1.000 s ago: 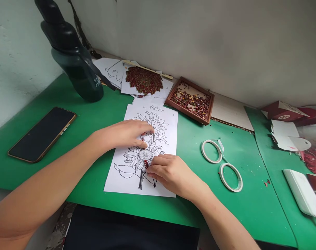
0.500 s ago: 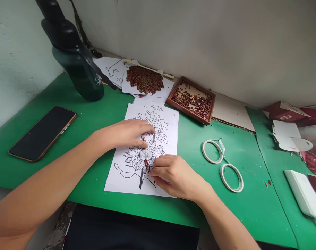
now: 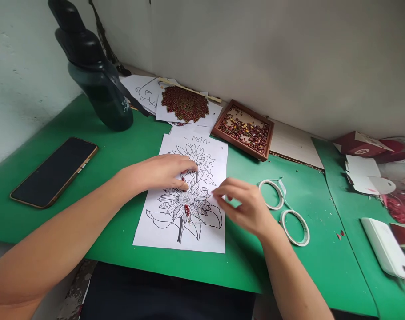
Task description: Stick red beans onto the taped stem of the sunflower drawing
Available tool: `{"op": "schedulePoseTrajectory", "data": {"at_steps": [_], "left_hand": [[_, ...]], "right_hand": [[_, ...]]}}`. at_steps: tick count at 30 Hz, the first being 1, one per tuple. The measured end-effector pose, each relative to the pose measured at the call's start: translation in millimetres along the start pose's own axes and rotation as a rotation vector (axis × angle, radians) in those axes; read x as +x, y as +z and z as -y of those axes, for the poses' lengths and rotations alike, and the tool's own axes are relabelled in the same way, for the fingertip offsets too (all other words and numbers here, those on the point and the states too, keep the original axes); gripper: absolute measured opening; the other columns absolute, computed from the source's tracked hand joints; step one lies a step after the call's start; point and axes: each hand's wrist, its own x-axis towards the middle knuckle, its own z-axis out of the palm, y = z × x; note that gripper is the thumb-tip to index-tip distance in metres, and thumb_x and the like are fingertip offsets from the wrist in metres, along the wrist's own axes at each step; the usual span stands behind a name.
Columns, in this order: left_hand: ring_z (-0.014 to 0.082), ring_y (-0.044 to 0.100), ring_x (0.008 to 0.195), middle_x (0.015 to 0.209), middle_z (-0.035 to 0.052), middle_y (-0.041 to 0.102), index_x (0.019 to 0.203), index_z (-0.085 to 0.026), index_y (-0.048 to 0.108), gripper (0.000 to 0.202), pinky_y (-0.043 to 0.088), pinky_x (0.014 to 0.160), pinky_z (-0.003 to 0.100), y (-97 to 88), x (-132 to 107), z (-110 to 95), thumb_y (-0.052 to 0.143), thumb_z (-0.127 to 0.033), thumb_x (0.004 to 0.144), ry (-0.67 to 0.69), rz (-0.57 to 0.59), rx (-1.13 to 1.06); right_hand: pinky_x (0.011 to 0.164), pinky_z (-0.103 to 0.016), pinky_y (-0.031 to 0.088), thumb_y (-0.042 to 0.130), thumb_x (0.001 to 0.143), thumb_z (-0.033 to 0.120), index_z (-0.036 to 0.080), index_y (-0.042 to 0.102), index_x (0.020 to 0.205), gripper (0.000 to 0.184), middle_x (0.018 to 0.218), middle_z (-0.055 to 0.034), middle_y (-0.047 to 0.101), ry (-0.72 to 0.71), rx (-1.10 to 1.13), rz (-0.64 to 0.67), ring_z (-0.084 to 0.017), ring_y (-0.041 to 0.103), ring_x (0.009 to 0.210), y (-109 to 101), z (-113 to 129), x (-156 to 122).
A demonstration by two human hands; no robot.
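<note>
A sheet of white paper point(image 3: 145, 238) printed with line-drawn sunflowers lies on the green tabletop. Resting on it is my left hand point(image 3: 170, 171), thumb and fingers apart and bent; a few red beans show beside its thumb. A short row of red beans point(image 3: 187, 210) lies along a petal below the flower's centre, with a tiny bean or speck at its lower end. My right hand point(image 3: 240, 204) is raised off the paper's right edge, somewhat blurred. Its thumb and index fingertips are slightly apart, with nothing visible between them.
A wooden tray point(image 3: 267, 153) of mixed beans stands at the back, beside a paper with a bean mosaic point(image 3: 185, 104). Two tape rolls point(image 3: 294, 227) lie at right, near a white device point(image 3: 385, 244). At left are a phone point(image 3: 55, 171) and a dark bottle point(image 3: 102, 93).
My right hand has left the lower petal, moving right and up, and its fingers have loosened. More of the row of beans and the leaf now shows. My left hand stays put.
</note>
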Motion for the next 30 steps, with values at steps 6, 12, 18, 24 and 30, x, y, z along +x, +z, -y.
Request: {"op": "schedulePoseTrajectory", "data": {"at_steps": [6, 12, 18, 24, 30], "left_hand": [[0.0204, 0.067, 0.098, 0.117, 0.0018, 0.074, 0.124, -0.028, 0.067, 0.03, 0.045, 0.076, 0.031, -3.1, -0.7, -7.7, 0.061, -0.04, 0.097, 0.098, -0.117, 0.057], [0.0184, 0.068, 0.087, 0.101, 0.0022, 0.076, 0.11, -0.024, 0.07, 0.022, 0.047, 0.078, 0.034, -1.8, 1.1, -11.8, 0.05, -0.031, 0.104, 0.197, -0.456, 0.237], [0.02, 0.07, 0.1, 0.11, 0.0052, 0.075, 0.119, -0.021, 0.068, 0.027, 0.053, 0.079, 0.034, 14.9, 13.0, -3.5, 0.045, -0.019, 0.104, 0.276, -0.483, 0.309], [0.0187, 0.071, 0.103, 0.113, 0.0062, 0.076, 0.121, -0.02, 0.067, 0.031, 0.058, 0.083, 0.034, 21.1, 16.1, -7.7, 0.039, -0.017, 0.108, 0.364, -0.545, 0.31], [0.0178, 0.073, 0.096, 0.107, 0.0058, 0.077, 0.117, -0.019, 0.067, 0.026, 0.059, 0.078, 0.033, 22.5, 16.4, -10.3, 0.043, -0.016, 0.107, 0.448, -0.623, 0.359]], "right_hand": [[0.062, -0.03, 0.047, 0.062, 0.098, 0.039, 0.021, 0.075, 0.096, 0.022, 0.08, -0.0028, 0.069, 0.314, -0.178, -0.651, -0.016, 0.057, 0.065, -25.0, -71.0, -8.9], [0.065, -0.03, 0.047, 0.053, 0.102, 0.045, 0.019, 0.074, 0.107, 0.033, 0.084, -0.004, 0.07, 0.376, -0.151, -0.735, -0.017, 0.059, 0.07, -21.8, -96.8, -14.0], [0.068, -0.032, 0.049, 0.053, 0.094, 0.026, 0.021, 0.072, 0.11, 0.026, 0.094, -0.0049, 0.069, 0.321, -0.183, -0.706, -0.017, 0.058, 0.073, -18.0, -90.1, -10.4], [0.066, -0.031, 0.046, 0.041, 0.068, 0.011, 0.021, 0.07, 0.094, 0.039, 0.071, 0.0003, 0.061, 0.321, -0.026, -0.766, -0.017, 0.057, 0.068, -19.9, -88.7, -13.5], [0.057, -0.029, 0.032, 0.04, 0.06, 0.017, 0.022, 0.063, 0.074, 0.028, 0.056, 0.0037, 0.046, 0.404, 0.066, -0.686, -0.015, 0.042, 0.056, -20.3, -92.0, -10.9]]}}
